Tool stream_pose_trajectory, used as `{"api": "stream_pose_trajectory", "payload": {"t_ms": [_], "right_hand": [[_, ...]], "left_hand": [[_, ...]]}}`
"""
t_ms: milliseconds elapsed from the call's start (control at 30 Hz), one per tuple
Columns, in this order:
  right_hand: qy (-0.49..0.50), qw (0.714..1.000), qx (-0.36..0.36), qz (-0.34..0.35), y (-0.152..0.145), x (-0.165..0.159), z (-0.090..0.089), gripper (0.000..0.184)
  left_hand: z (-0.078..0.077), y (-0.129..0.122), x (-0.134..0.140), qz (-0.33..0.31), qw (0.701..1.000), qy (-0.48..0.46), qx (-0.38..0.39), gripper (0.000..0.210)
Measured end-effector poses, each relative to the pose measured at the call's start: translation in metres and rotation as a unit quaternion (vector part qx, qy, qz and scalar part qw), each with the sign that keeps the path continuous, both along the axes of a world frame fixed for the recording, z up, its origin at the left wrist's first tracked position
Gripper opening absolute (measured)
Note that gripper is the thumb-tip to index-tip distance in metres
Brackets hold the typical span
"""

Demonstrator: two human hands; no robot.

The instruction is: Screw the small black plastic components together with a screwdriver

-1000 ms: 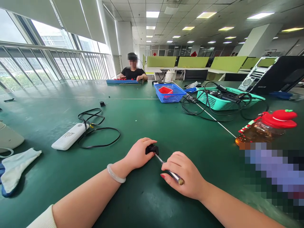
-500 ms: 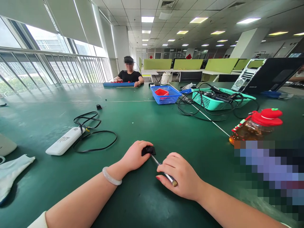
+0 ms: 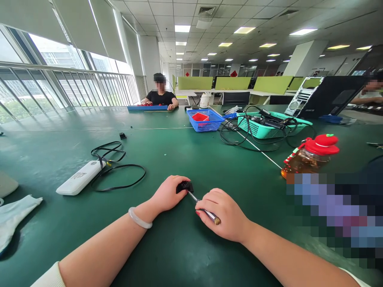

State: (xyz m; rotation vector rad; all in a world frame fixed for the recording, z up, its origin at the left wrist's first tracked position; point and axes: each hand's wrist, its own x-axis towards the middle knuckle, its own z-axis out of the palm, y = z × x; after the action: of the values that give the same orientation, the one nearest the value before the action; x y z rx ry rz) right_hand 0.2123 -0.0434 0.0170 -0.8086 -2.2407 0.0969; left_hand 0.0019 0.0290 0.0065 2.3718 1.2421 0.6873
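Observation:
My left hand (image 3: 169, 193) is closed on a small black plastic block (image 3: 185, 185), pinched between thumb and fingers at the table surface. The block's exact kind is too small to tell. In my right hand (image 3: 223, 213) is a screwdriver (image 3: 212, 215), its handle wrapped by the fingers and its end poking out toward me. The metal shaft slants up and left, and its tip meets the near side of the block by my left thumb. Both hands are near the middle of the green table (image 3: 167, 255).
A white power strip (image 3: 80, 178) with a black cord lies left. Beyond are a blue basket (image 3: 206, 123), a teal basket (image 3: 260, 129) of cables and a red-lidded bottle (image 3: 311, 157) on the right. A person (image 3: 161, 97) sits at the far edge.
The whole view has shifted slightly as my head turned. My right hand and the screwdriver have tilted a little; the left still grips the black block.

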Motion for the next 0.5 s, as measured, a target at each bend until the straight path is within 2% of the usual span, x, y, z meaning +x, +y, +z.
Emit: {"api": "stream_pose_trajectory", "payload": {"t_ms": [500], "right_hand": [[-0.024,1.0,0.0,-0.006,-0.0012,0.0003,0.0011,0.012]], "left_hand": [[-0.001,0.0011,-0.0018,-0.005,1.0,0.008,0.009,0.034]]}}
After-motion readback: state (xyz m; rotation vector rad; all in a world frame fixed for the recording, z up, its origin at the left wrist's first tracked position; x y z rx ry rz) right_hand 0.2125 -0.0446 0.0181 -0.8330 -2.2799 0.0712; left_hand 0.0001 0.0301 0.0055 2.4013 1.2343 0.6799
